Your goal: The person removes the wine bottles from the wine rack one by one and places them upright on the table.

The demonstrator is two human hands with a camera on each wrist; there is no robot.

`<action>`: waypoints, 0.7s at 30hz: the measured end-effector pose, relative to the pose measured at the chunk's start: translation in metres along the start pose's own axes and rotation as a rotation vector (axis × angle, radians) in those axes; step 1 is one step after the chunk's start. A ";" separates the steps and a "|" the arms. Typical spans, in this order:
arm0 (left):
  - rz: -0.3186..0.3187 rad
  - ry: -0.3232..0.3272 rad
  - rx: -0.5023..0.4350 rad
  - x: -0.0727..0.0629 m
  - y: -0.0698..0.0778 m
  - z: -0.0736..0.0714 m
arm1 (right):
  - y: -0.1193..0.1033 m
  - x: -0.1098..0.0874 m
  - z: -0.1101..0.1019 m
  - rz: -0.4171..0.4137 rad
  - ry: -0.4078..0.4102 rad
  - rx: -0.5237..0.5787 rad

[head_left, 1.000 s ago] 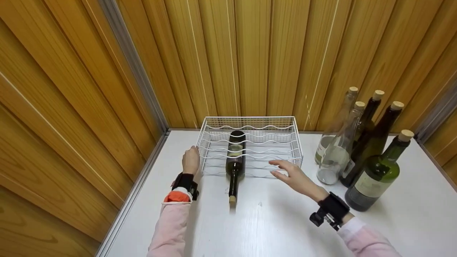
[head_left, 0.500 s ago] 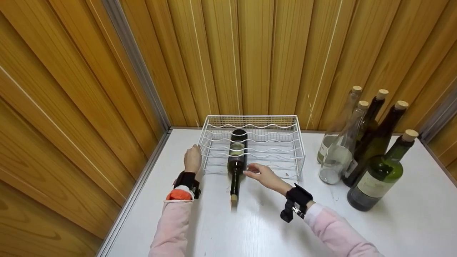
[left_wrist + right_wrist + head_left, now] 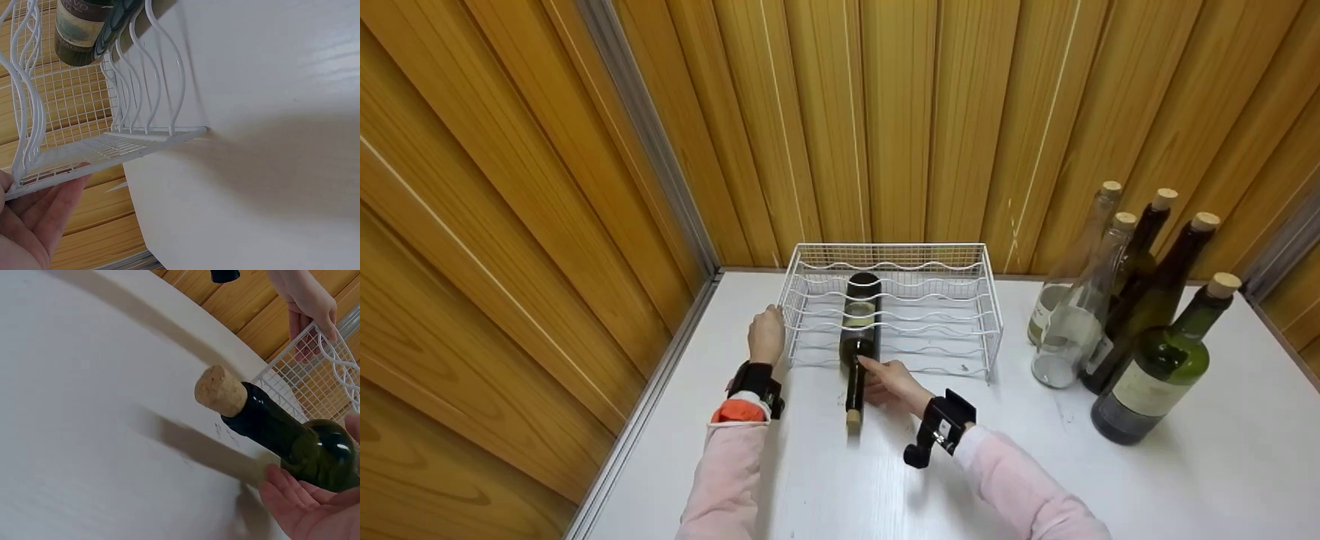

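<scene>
A dark green wine bottle [image 3: 859,330] lies in the white wire rack [image 3: 937,328], its corked neck pointing out of the front toward me. My right hand [image 3: 894,381] is at the bottle's shoulder and neck, thumb over the top and fingers underneath. In the right wrist view, the cork [image 3: 220,391] juts out past those fingers [image 3: 292,495]. With my left hand [image 3: 766,334] I hold the rack's left side by its upper front corner. The left wrist view shows the thumb at that corner and fingers [image 3: 59,211] along the outer mesh. The bottle's label [image 3: 81,28] shows there between the wavy rods.
Several corked bottles stand upright at the right of the white table [image 3: 825,487]: clear glass bottles [image 3: 1063,337], dark bottles, and a green bottle [image 3: 1159,367] nearest me. Wood-panelled walls [image 3: 885,120] close off the back and left side.
My right hand has moved left from the rack's front right to the bottle, and its thumb now lies over the neck. The left hand keeps its place on the rack.
</scene>
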State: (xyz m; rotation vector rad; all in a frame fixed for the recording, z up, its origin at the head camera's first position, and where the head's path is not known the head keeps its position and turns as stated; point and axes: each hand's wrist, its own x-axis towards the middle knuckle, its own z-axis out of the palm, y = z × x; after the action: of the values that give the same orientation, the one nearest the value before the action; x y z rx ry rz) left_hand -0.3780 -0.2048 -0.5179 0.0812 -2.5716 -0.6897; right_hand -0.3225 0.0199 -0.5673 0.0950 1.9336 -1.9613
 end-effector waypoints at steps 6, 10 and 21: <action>-0.011 -0.004 -0.001 0.002 0.001 -0.002 | 0.004 0.004 0.022 0.131 -0.024 0.259; -0.027 0.001 0.006 0.001 0.000 -0.002 | 0.008 0.007 0.032 0.167 -0.109 0.495; -0.036 -0.011 -0.013 0.001 0.000 0.001 | 0.017 0.014 0.032 0.142 -0.074 0.596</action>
State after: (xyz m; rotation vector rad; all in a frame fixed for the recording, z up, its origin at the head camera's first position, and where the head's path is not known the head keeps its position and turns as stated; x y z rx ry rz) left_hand -0.3790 -0.2041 -0.5184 0.1197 -2.5816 -0.7214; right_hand -0.3229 -0.0143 -0.5864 0.3036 1.2054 -2.3326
